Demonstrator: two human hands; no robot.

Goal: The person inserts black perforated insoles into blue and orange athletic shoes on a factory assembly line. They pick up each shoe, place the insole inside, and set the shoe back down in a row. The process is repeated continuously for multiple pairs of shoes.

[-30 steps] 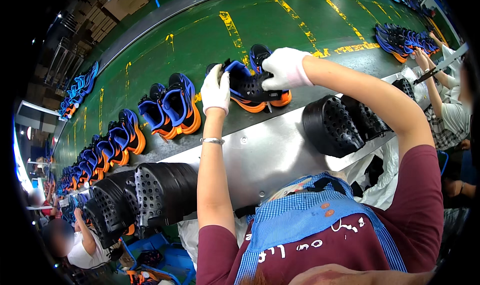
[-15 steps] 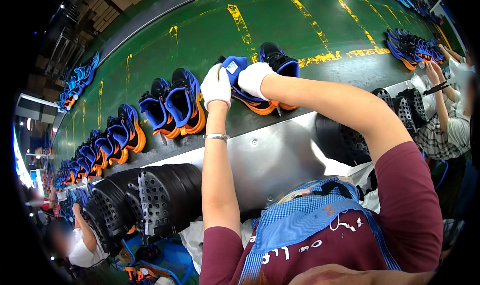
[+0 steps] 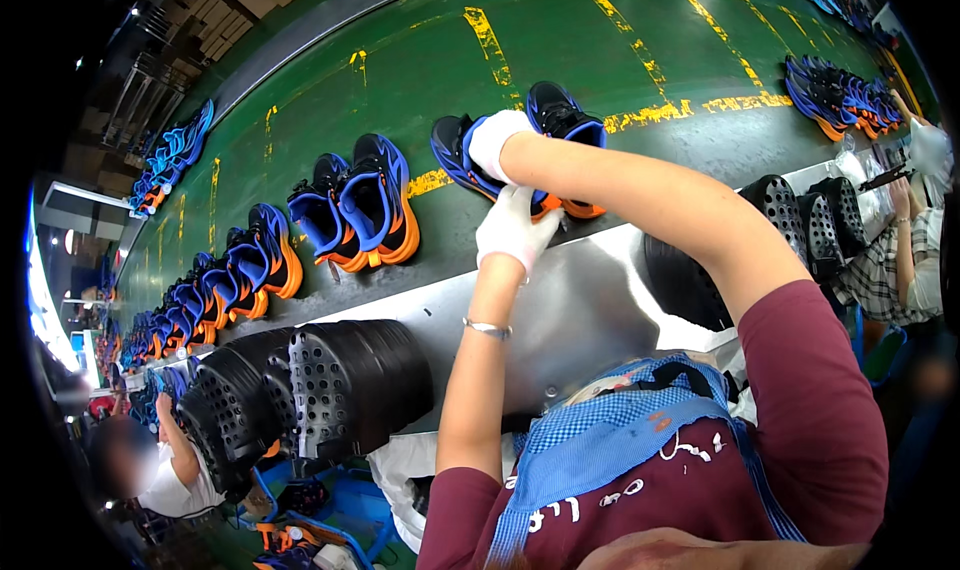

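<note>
A black and blue sneaker (image 3: 452, 148) with an orange sole rests on the green conveyor belt, its toe pointing away from me. My right hand (image 3: 494, 146), in a white glove, reaches into its opening; the fingers are hidden. At the heel is my left hand (image 3: 516, 228), also gloved, its fingers closed around the back of the shoe. The matching sneaker (image 3: 560, 120) stands just to the right, partly behind my right forearm. A similar pair of sneakers (image 3: 372, 210) sits to the left.
More sneakers (image 3: 245, 260) line the belt leftward, and another group (image 3: 835, 95) stands far right. Black perforated shoe-shaped pieces (image 3: 345, 390) lie along the metal ledge (image 3: 520, 320) on both sides of me. Co-workers (image 3: 170, 470) sit left and right.
The blue piece with a white label, held between both hands before, is out of sight. My right hand moved left into the shoe; my left hand came down and right to its heel.
</note>
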